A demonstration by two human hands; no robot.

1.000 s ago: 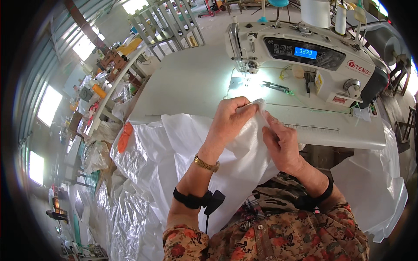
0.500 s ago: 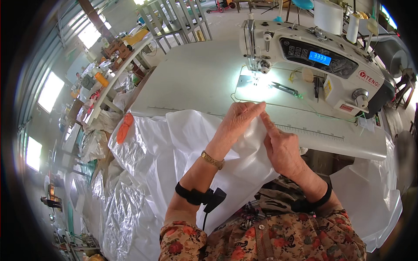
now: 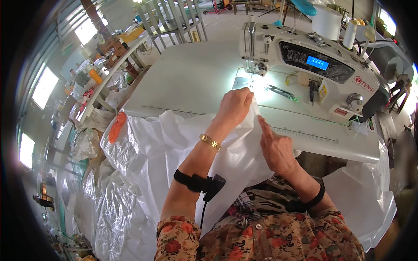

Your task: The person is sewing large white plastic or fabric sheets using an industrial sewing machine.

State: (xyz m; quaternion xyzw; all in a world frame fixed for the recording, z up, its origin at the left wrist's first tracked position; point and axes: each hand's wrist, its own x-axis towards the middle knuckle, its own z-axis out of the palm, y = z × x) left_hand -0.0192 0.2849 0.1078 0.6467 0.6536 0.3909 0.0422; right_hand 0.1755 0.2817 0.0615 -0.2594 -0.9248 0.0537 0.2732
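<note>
Left hand (image 3: 235, 106) pinches the white sheet (image 3: 239, 150) short of the sewing machine (image 3: 311, 61); right hand (image 3: 278, 150) points along it, grip unclear. Sheet overhangs the table's (image 3: 183, 82) near edge; its weight could drag alignment askew.

Slatted grey chair (image 3: 172, 21) stands at the rear, upright; red wheeled trolley (image 3: 217, 7) is on the floor beyond it; bright window (image 3: 45, 88) is set in the left wall, second window (image 3: 27, 150) appears lower down; side bench (image 3: 108, 75) runs along the left, cluttered, bearing a brown object (image 3: 114, 45) and an orange cone (image 3: 95, 77); orange bundle (image 3: 117, 127) lies nearer, contents unclear; grey round housing (image 3: 387, 61) is at far right, function indeterminable.
</note>
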